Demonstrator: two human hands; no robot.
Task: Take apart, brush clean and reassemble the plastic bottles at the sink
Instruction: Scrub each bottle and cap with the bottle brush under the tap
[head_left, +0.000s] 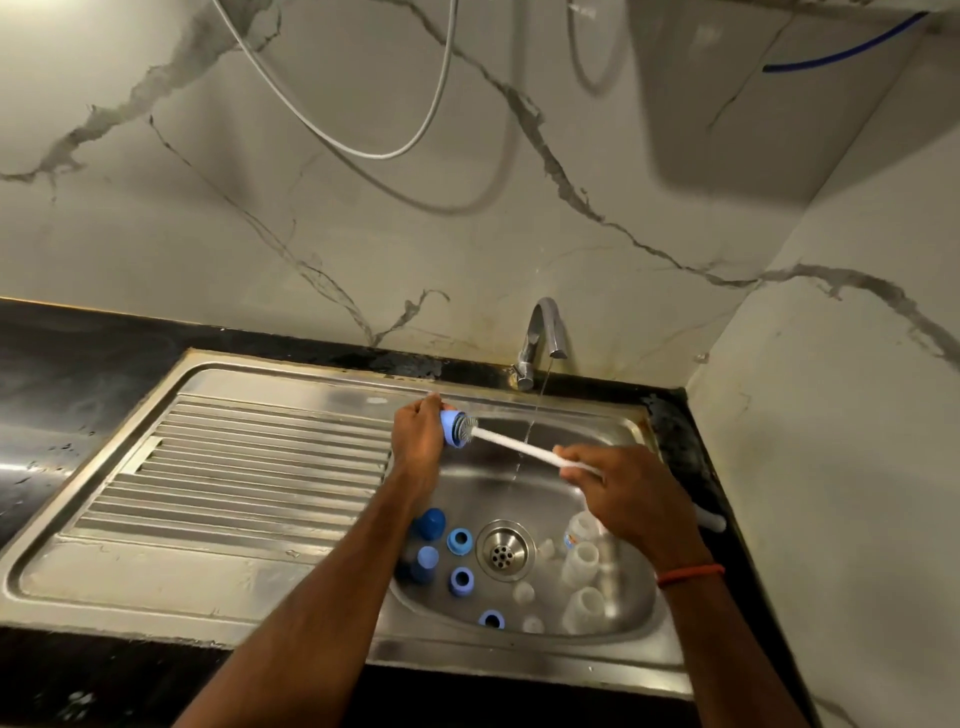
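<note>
Over the sink basin (467, 483), my left hand (415, 431) grips a blue screw ring (451, 427). My right hand (618, 486) holds the white handle of a bottle brush (511, 447), whose grey bristle head sits inside the ring. On the basin floor lie several blue rings and caps (460, 543) to the left of the drain (505, 556). Clear bottle bodies (581, 561) and small clear teats (523, 592) lie to the drain's right.
The chrome tap (540, 338) runs a thin stream of water into the basin, just right of the brush. A ribbed steel draining board (249, 467) lies to the left. Black counter (78, 364) surrounds the sink. A marble-patterned wall stands close behind and to the right.
</note>
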